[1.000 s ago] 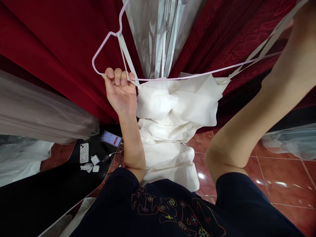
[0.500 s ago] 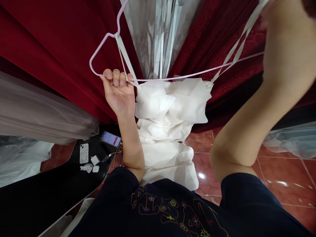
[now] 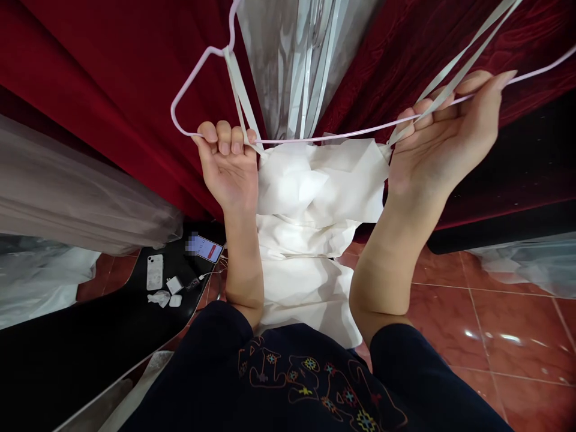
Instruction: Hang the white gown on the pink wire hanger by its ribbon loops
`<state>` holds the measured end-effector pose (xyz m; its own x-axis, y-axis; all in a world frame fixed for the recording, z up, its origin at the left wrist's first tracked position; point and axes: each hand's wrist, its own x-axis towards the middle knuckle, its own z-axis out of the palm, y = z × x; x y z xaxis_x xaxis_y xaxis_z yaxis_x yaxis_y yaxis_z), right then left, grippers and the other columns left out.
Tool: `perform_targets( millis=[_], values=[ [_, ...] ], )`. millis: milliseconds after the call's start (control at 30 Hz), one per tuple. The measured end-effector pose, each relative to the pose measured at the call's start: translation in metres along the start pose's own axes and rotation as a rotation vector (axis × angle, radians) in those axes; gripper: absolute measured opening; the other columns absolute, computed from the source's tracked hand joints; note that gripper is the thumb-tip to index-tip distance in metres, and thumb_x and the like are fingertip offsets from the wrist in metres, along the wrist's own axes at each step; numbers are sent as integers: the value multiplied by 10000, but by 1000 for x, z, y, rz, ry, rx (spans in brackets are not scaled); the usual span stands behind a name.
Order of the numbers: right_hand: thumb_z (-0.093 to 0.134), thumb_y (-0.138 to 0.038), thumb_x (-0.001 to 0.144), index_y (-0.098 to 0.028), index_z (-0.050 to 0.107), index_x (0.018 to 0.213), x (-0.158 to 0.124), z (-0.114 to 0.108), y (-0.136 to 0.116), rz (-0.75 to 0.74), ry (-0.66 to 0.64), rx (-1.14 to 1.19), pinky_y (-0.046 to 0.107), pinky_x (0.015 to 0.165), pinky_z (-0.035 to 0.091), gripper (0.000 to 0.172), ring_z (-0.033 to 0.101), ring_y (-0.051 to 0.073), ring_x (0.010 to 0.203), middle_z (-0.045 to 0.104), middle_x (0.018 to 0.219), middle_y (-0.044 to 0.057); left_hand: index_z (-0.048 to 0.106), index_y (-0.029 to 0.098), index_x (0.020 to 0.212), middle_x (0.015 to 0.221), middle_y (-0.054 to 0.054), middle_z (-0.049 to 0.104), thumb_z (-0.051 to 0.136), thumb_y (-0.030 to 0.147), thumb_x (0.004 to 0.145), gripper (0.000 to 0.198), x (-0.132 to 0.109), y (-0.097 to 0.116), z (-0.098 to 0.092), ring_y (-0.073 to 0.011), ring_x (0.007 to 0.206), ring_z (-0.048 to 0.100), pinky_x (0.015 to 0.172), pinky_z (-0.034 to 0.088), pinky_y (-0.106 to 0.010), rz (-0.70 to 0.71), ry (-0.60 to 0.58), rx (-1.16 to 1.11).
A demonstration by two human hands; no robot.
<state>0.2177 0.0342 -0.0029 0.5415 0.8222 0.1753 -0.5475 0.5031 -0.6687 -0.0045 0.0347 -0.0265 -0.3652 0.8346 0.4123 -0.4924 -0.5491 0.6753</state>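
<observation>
A pale pink clothes hanger runs across in front of me, its left shoulder bend and part of the hook neck in view. From it hangs a white garment with thin straps, one strap looped up at the hanger's left side. My left hand is closed around the lower bar near the left bend, palm toward me. Farther right, my right hand has its fingers curled behind the same bar, with the thumb along it. The right strap passes over those fingers and rises out of view.
Dark red curtains and sheer grey fabric hang ahead. On the left, a black table carries a lit phone, a white phone-shaped item, a charger and a small white case. Red tiles cover the floor.
My right hand has come down from the upper right onto the hanger's bar. My left hand keeps its hold, and the hanger sits slightly farther right in view.
</observation>
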Motion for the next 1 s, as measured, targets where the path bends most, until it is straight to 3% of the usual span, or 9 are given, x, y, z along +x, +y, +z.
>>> perform_targets(
  millis=[67, 167, 333, 533, 633, 733, 833, 1000],
  values=[
    [388, -445, 930, -170, 425, 752, -2, 2, 2, -129, -35, -16, 170, 493, 480, 330, 520, 21, 496, 388, 590, -64, 403, 245, 783, 711, -2, 387, 362, 428, 1003, 289, -1, 0, -1, -151, 685, 542, 848, 502, -315, -30, -12, -32],
    [325, -366, 955, -162, 543, 859, -1, -1, 2, -211, -61, -75, 144, 486, 448, 314, 490, -2, 495, 471, 629, -48, 427, 243, 798, 762, -4, 425, 344, 414, 1010, 284, -5, 5, -2, -142, 788, 582, 934, 487, -308, -102, -56, -77],
    [333, -361, 960, -178, 547, 909, -5, -5, 0, -144, -81, -78, 157, 535, 490, 286, 510, 11, 513, 527, 629, -45, 519, 272, 949, 1009, -14, 559, 344, 416, 1004, 234, -11, 21, -4, -135, 1136, 580, 1050, 440, -296, -170, -88, 28],
    [338, -392, 967, -196, 432, 884, -18, 1, 5, -95, -148, 55, 175, 564, 492, 232, 455, 21, 491, 322, 546, -73, 513, 358, 1198, 1358, 6, 539, 368, 461, 975, 285, -14, 24, -6, -171, 1339, 473, 1118, 384, -352, -155, -176, 113],
    [319, -396, 970, -200, 395, 859, -18, 0, 7, -76, -160, 22, 185, 573, 488, 238, 457, 29, 497, 273, 547, -69, 530, 322, 1224, 1308, -22, 593, 383, 394, 989, 286, -17, 18, -4, -170, 1288, 522, 1138, 345, -375, -174, -240, 149],
    [293, -367, 976, -198, 389, 844, -14, -2, 5, -96, -158, 26, 194, 565, 480, 235, 441, 32, 480, 244, 547, -67, 600, 257, 1148, 1011, -42, 678, 463, 326, 981, 227, -21, 16, 0, -178, 1083, 623, 1027, 430, -366, -160, -240, 293],
    [308, -345, 972, -189, 384, 832, -10, -3, 2, -103, -184, 53, 196, 553, 470, 222, 438, 36, 473, 236, 545, -69, 671, 223, 1019, 755, -9, 589, 571, 277, 943, 136, -25, 22, 2, -156, 780, 610, 800, 473, -324, -36, -199, 461],
    [337, -345, 965, -188, 355, 816, -12, -4, -3, -83, -209, 64, 194, 558, 464, 217, 462, 41, 493, 252, 546, -73, 679, 213, 855, 675, 0, 564, 658, 208, 887, 39, -18, 40, 0, -142, 593, 527, 577, 362, -318, 190, -74, 662]
  ],
)
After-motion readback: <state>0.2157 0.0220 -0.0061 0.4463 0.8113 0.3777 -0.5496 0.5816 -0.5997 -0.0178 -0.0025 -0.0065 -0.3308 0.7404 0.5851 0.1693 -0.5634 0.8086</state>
